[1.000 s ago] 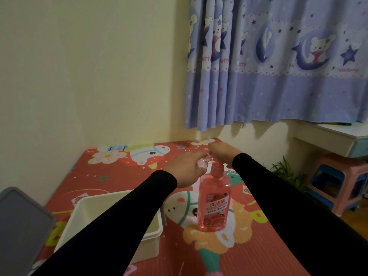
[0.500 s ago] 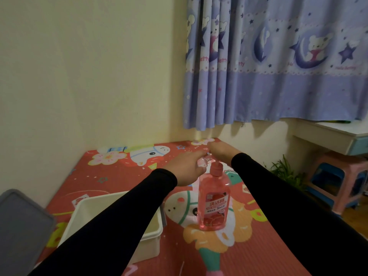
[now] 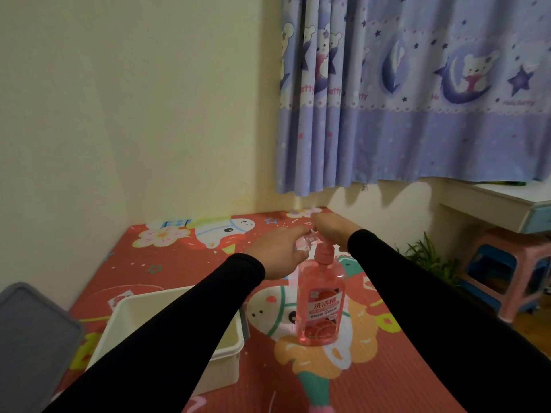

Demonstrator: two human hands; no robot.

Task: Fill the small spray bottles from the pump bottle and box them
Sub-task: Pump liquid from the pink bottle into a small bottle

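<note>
Grey flat plastic lid (image 3: 32,338) far left, cream rectangular plastic box (image 3: 226,350) beside it on red cartoon-print foam mat (image 3: 372,383). Left hand (image 3: 278,253), grip curled round small clear plastic spray bottle (image 3: 304,242) at the pump. Pink translucent pump bottle (image 3: 322,305) upright mid-mat. Right hand (image 3: 332,226) on pump head; grip state unclear.

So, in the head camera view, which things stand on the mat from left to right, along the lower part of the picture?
Grey lid → white box → pink pump bottle → pink stool, which stands off the mat, on the floor.
</note>
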